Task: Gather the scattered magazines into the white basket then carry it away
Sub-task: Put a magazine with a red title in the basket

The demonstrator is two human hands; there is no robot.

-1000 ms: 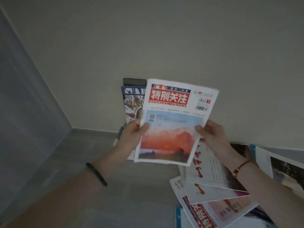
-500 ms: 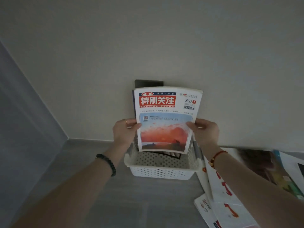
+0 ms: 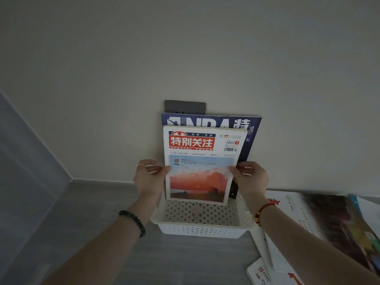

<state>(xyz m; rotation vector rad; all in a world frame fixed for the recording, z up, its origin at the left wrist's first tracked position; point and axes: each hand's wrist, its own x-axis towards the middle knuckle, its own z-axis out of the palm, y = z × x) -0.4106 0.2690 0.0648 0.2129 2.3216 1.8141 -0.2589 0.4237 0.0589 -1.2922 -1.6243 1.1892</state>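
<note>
A white perforated basket (image 3: pixel 200 229) stands on the grey floor against the wall. Both hands hold a magazine with a red title block and a sunset photo (image 3: pixel 200 171) upright inside the basket, its lower edge down behind the front rim. My left hand (image 3: pixel 149 176) pinches its left edge and my right hand (image 3: pixel 249 177) pinches its right edge. Behind it a dark blue magazine (image 3: pixel 249 125) leans upright against the wall, mostly hidden. More magazines (image 3: pixel 320 223) lie scattered on the floor to the right.
A dark grey plate (image 3: pixel 185 106) is fixed to the wall just above the basket. The room corner and a grey side wall (image 3: pixel 24 161) are on the left. Another magazine (image 3: pixel 260 273) lies at the bottom right, near my right forearm.
The sunset magazine has gone from held up in the air down into the basket, in front of the blue magazine. Both hands stayed on its edges and reached forward.
</note>
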